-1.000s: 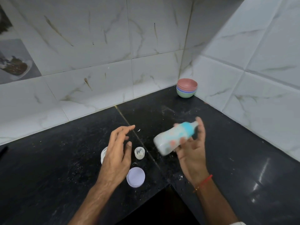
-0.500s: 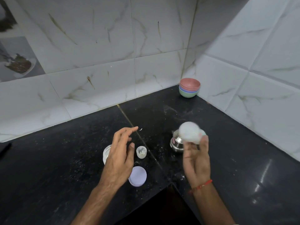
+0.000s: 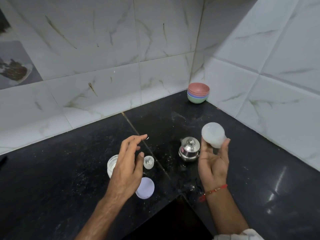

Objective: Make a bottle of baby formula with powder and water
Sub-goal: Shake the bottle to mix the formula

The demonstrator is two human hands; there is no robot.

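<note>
- The right hand (image 3: 212, 163) holds the milky-white plastic baby bottle (image 3: 213, 135) up above the black speckled stone counter (image 3: 69, 170), thumb and fingertips curled round its lower part, the round base turned towards me.
- A second ago that bottle lay slantwise in the same hand with its blue collar showing; half a second ago it had swung base-first, and it is much the same now, only a touch higher. I take this for shaking, the powder and water already inside and the cap on.
- With the bottle swung up, the small steel lidded pot (image 3: 189, 150) shows just left of and below it, standing on the counter.
- The left hand (image 3: 129, 163) hovers well to the left of the steel pot, fingers loosely spread and holding nothing; it has barely shifted.
- Under that hand, half hidden, sits a clear round powder jar (image 3: 111, 164); a small translucent scoop cup (image 3: 149, 162) stands between the jar and the steel pot, and a pale lilac round lid (image 3: 145, 187) lies nearer me.
- Far behind the steel pot, in the tiled corner, is a stack of pink, blue and green bowls (image 3: 198, 92).
- By my reckoning the task is near its end: mixing, then setting the bottle down.
</note>
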